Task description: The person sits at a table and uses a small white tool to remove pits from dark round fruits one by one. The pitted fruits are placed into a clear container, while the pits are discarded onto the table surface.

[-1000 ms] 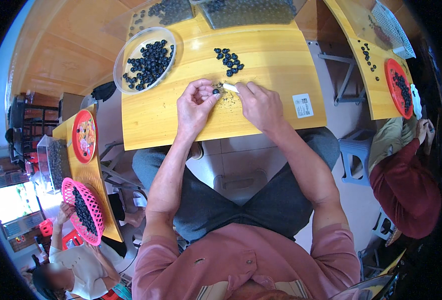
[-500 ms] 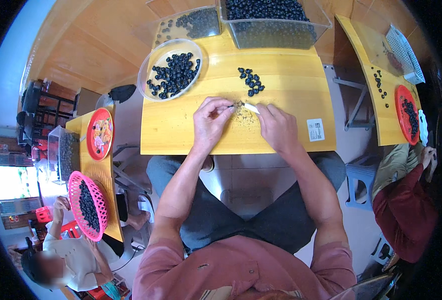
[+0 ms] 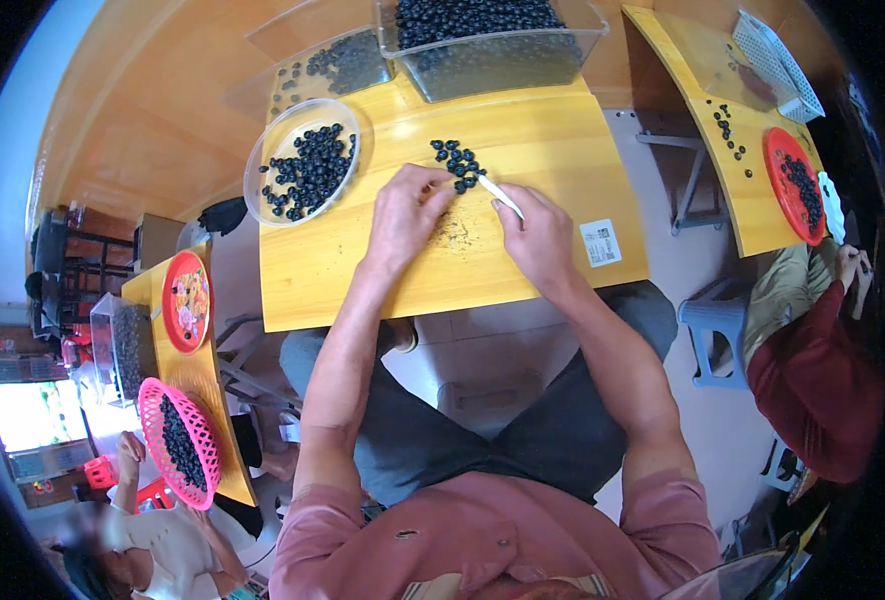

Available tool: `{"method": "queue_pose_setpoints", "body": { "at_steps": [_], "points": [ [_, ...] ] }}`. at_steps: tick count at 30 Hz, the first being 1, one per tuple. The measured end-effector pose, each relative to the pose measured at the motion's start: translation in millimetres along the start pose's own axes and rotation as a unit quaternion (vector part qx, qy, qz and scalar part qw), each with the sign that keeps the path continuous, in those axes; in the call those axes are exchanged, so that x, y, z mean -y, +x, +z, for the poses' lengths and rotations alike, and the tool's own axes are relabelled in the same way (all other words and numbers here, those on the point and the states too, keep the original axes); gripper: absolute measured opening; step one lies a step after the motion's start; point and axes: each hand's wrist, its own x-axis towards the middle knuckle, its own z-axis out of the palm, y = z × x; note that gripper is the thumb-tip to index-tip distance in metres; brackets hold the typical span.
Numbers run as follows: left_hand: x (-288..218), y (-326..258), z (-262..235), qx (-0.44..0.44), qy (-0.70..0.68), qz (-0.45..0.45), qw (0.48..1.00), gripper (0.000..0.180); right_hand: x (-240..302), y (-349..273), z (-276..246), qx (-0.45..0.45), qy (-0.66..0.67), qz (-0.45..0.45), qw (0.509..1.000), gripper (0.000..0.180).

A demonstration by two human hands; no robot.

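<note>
- Dark round pieces [image 3: 455, 156]: small pile on yellow table [image 3: 572, 160].
- Left hand [image 3: 404, 214]: fingertips narrow, at pile's near edge; cannot tell whether holding one.
- Right hand [image 3: 540, 236]: fingers wrapped around white tool [image 3: 501, 196].

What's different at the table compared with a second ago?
Both the left hand and right hand moved forward, from over the crumbs to the cluster of dark round pieces. The left hand held one piece earlier; whether it has let go is hidden. Unchanged: the white tool in the right hand, the clear bowl and the cluster's place.
</note>
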Motion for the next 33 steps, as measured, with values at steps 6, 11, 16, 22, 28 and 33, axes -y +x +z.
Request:
{"method": "queue_pose_setpoints", "body": {
  "at_steps": [6,11,16,22,28,33],
  "points": [
    [-7.8,6.4,26.8,0.002,0.126,0.046,0.991,0.026,2.4,2.5,-3.6,-0.011,0.025,0.015,1.000,0.018],
    [-12.0,5.4,18.4,-0.025,0.074,0.002,0.997,0.018,1.0,0.6,-3.3,0.001,0.009,0.007,1.000,0.020],
    [-0.8,-18.1,-8.0,-0.043,-0.105,-0.085,0.990,0.017,3.8,-0.9,-3.3,0.017,-0.002,-0.006,1.000,0.020],
    [7.1,-47.2,-16.8,-0.054,-0.111,-0.094,0.988,0.021,4.2,-3.1,-0.5,0.039,-0.018,-0.018,0.999,0.019],
    [16.9,-56.9,-4.9,-0.066,-0.170,-0.140,0.973,0.022,4.5,-3.0,1.4,0.054,-0.032,-0.021,0.998,0.018],
    [11.5,-62.2,-8.1,-0.075,-0.123,-0.046,0.988,0.019,3.8,-6.7,0.5,0.068,-0.061,-0.070,0.993,0.025]
  ]
}}
